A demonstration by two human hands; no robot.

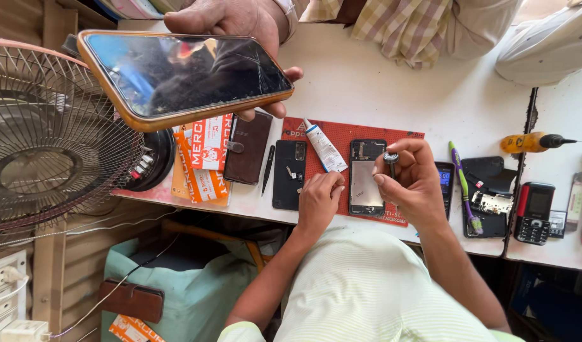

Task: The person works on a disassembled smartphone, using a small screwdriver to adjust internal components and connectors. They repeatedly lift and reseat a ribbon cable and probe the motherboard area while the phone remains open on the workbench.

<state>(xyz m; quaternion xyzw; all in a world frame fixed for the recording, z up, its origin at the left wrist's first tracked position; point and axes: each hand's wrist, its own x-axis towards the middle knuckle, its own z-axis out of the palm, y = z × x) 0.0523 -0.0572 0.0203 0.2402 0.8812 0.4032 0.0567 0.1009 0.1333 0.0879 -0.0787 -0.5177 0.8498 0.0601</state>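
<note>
- Our right hand (412, 185) pinches a small precision screwdriver (390, 159) between thumb and fingertips, its round knurled cap uppermost, just above the opened phone (367, 177).
- Our left hand (319, 201) rests curled on the red work mat (348, 134), beside the phone's left edge and just below a white glue tube (324, 146). We cannot tell whether its folded fingers hold anything.
- The opened phone lies flat on the mat, back off and insides bare. We judge it light but fragile, best steadied by its outer frame rather than the exposed parts.
- The screwdriver looks light, thin and stiff. The ridged cap and upper shaft seem the sure places to grip.
- Across the white table (392, 82), another person's hand (240, 22) holds up a cracked phone in an orange case (183, 76).
- A dark back cover (288, 174) and tweezers (268, 168) lie to the left.
</note>
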